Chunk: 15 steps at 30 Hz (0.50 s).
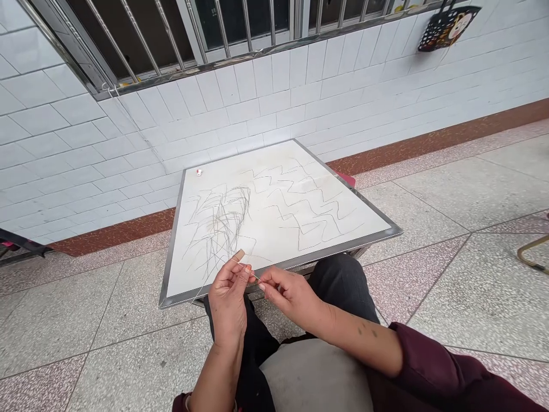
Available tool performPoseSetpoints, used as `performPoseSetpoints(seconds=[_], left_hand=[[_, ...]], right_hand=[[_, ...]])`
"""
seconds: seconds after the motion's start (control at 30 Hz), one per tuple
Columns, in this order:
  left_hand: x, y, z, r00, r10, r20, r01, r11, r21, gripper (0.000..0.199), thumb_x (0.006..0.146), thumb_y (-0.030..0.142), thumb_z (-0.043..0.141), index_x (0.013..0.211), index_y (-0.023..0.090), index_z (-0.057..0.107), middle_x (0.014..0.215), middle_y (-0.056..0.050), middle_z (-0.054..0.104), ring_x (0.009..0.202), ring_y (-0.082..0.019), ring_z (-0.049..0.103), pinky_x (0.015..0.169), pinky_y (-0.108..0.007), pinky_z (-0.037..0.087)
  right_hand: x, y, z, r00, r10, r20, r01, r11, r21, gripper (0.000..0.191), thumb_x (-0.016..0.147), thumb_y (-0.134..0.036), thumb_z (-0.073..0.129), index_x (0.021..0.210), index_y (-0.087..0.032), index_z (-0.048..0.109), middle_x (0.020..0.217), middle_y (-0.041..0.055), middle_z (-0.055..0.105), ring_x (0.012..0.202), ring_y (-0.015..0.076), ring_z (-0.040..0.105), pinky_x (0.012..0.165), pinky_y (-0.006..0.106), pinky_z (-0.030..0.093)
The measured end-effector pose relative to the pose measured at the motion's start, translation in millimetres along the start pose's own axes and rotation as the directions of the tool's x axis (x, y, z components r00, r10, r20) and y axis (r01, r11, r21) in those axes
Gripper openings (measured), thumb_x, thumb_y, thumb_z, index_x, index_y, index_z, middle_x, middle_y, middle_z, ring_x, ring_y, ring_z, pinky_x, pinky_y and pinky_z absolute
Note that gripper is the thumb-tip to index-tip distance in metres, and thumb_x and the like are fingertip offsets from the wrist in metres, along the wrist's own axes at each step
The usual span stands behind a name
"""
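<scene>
A white board with a metal frame (231, 183) rests across my lap, tilted away from me. A loose tangle of thin dark hair-like strands (221, 226) lies on its left half, and several strands in zigzag lines (300, 200) lie on its right half. My left hand (229, 292) and my right hand (285, 294) are close together above the board's near edge. Their fingertips pinch a very thin strand (253, 275). A tan adhesive bandage (238, 255) covers one left finger. A small white-and-red object (199, 171) sits near the far left corner.
Dark trousers (343, 283), a grey cloth (315, 377) and a maroon sleeve (441, 366) lie below the board. White tiles (214, 131) and a barred window (171, 34) stand behind it. A patterned black basket (448, 27) hangs above speckled floor tiles (472, 194).
</scene>
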State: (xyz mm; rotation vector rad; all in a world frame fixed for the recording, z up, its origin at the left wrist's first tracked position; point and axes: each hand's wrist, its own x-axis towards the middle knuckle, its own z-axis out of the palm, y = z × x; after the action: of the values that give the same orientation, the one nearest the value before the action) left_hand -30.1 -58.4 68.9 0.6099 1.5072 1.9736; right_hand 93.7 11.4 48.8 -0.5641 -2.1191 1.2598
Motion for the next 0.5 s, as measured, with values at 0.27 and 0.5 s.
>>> performPoseSetpoints(seconds=[0.27,0.5], left_hand=[[-3.9,-1.0,-1.0,0.994,-0.042,0.104,0.034,0.996,0.082,0.044,0.073,0.029,0.078,0.117,0.024,0.070,0.079,0.003,0.061,0.075,-0.009,0.059,0.081,-0.024,0.049],[-3.2,-0.3,-3.9,0.993,-0.049,0.104,0.030,0.984,0.175,0.045,0.073,0.030,0.078,0.116,0.024,0.070,0.077,0.003,0.063,0.075,-0.010,0.060,0.081,-0.024,0.050]], right_hand=[[-2.3,5.1,0.4,1.000,-0.024,-0.011,0.025,0.997,0.068,0.014,0.095,-0.026,0.051,0.086,-0.021,0.060,0.070,-0.0032,0.060,0.063,0.0110,0.053,0.061,0.021,0.039],[-0.9,8.0,-1.3,0.992,-0.118,0.045,0.120,0.992,-0.043,0.018,0.097,-0.024,0.046,0.091,-0.021,0.062,0.079,0.0001,0.063,0.071,0.0132,0.055,0.068,0.024,0.042]])
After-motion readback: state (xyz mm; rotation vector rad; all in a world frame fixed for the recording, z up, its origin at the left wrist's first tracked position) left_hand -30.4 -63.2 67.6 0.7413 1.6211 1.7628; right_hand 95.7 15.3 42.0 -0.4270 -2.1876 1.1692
